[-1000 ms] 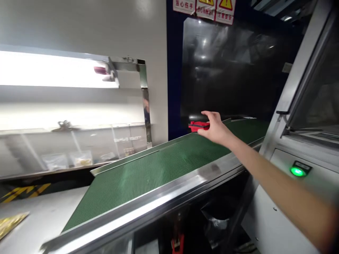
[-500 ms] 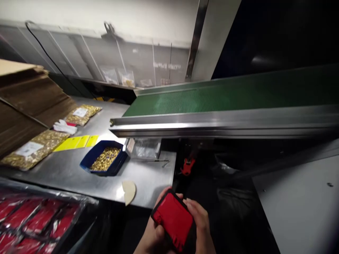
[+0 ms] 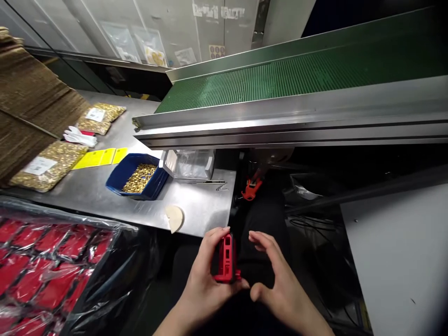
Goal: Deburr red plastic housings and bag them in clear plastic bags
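Note:
My left hand (image 3: 201, 280) is closed round a red plastic case (image 3: 227, 261) with black edging. The case stands on edge, its narrow side with several rectangular openings towards me. To its right my right hand (image 3: 285, 282) curves with thumb and fingers apart, touching nothing. Ahead on the metal table (image 3: 206, 212) sits a blue bin (image 3: 114, 182) of small brass-coloured parts (image 3: 140, 177). A pale, roundish flat piece (image 3: 174, 217) lies by the table's front edge.
A green ribbed conveyor (image 3: 252, 84) with metal rails crosses above the table. At lower left, a plastic-lined box (image 3: 115, 261) holds several red cases (image 3: 56, 284). Stacked cardboard (image 3: 31, 88), bags of brass parts (image 3: 56, 161), yellow cards (image 3: 94, 158) and a clear bin (image 3: 194, 163) stand beyond.
My right hand has come off the red case and opened to its right. The left hand has turned the case from its broad face to its narrow edge. The view has tipped down.

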{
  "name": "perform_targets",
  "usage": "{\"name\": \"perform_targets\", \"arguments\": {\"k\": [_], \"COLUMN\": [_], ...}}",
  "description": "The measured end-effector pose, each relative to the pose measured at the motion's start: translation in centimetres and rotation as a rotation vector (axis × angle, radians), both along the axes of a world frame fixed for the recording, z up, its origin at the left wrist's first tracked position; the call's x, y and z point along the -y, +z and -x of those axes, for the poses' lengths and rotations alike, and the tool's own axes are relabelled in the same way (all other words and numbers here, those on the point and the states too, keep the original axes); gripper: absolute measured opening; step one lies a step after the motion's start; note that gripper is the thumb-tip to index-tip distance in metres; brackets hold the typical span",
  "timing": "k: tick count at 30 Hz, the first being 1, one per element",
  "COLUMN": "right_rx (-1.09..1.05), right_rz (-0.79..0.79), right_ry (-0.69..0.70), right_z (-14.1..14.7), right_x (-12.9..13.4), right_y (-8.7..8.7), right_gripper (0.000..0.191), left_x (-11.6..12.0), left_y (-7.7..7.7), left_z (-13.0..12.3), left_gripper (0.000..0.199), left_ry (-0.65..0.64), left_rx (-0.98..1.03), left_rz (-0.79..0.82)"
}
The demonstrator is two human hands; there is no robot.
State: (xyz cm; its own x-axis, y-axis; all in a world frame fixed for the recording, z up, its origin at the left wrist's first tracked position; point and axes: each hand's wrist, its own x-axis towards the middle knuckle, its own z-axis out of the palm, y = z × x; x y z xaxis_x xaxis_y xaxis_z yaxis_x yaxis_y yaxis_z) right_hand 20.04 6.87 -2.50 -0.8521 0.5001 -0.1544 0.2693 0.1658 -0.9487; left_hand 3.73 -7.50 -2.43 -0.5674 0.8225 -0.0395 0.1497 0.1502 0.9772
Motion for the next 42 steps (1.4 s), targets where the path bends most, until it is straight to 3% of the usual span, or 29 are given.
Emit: {"name": "perform_targets", "arguments": {"k": [4, 7, 11, 13, 15, 17, 21, 23, 25, 27, 30, 33, 37, 42], "right_rx": [-0.023, 0.038, 0.136, 0.193, 0.245, 0.264, 0.191, 0.163, 0.132, 0.075, -0.011, -0.032, -0.096, -0.155], "right_rz": [0.001, -0.016, -0.049, -0.088, -0.102, -0.037, 0.217, 0.262, 0.256, 0.284, 0.389, 0.411, 0.464, 0.545], "right_ry": [-0.087, -0.054, -0.070, -0.126, -0.143, -0.091, 0.113, 0.216, 0.293, 0.273, 0.070, -0.056, -0.043, -0.105], "right_z": [0.0, 0.9, 2.3, 2.5, 2.2, 1.5, 0.7, 0.7, 0.7, 0.7, 0.4, 0.3, 0.9, 1.4], "right_x": [0.3, 1.0, 2.0, 2.0, 1.5, 0.7, -0.3, -0.1, 0.3, 0.6, 0.7, 0.9, 1.8, 2.9], "right_y": [1.0, 2.0, 2.4, 2.1, 1.9, 1.9, 2.7, 3.2, 3.3, 3.0, 1.7, 0.3, -0.4, -0.5], "right_gripper": [0.085, 0.088, 0.061, 0.052, 0.045, 0.037, 0.033, 0.032, 0.025, 0.032, 0.056, 0.049, 0.043, 0.043], "left_x": [-0.2, -0.6, -1.0, -0.7, -0.1, 0.7, 2.0, 2.4, 2.7, 2.8, 2.9, 3.0, 3.2, 3.0], "left_y": [0.3, 0.0, -0.6, -0.6, -0.2, 0.3, 0.4, 0.0, -0.4, -0.6, -0.5, -0.4, -1.0, -1.4], "left_z": [0.1, -0.4, -1.5, -1.6, -1.2, -0.3, 0.4, -0.4, -1.5, -2.3, -2.6, -2.4, -2.3, -2.2], "left_gripper": [0.085, 0.084, 0.080, 0.082, 0.093, 0.104, 0.084, 0.081, 0.079, 0.078, 0.084, 0.077, 0.059, 0.054], "left_ry": [-0.042, -0.074, -0.079, -0.110, -0.208, -0.272, -0.301, -0.411, -0.481, -0.488, -0.482, -0.474, -0.481, -0.496], "left_rx": [-0.241, -0.417, -0.638, -0.635, -0.475, -0.162, 0.645, 1.029, 1.269, 1.337, 1.357, 1.397, 1.386, 1.367], "left_rz": [0.064, 0.109, 0.183, 0.196, 0.188, 0.190, 0.154, 0.099, 0.061, 0.051, 0.079, 0.121, 0.171, 0.198]}}
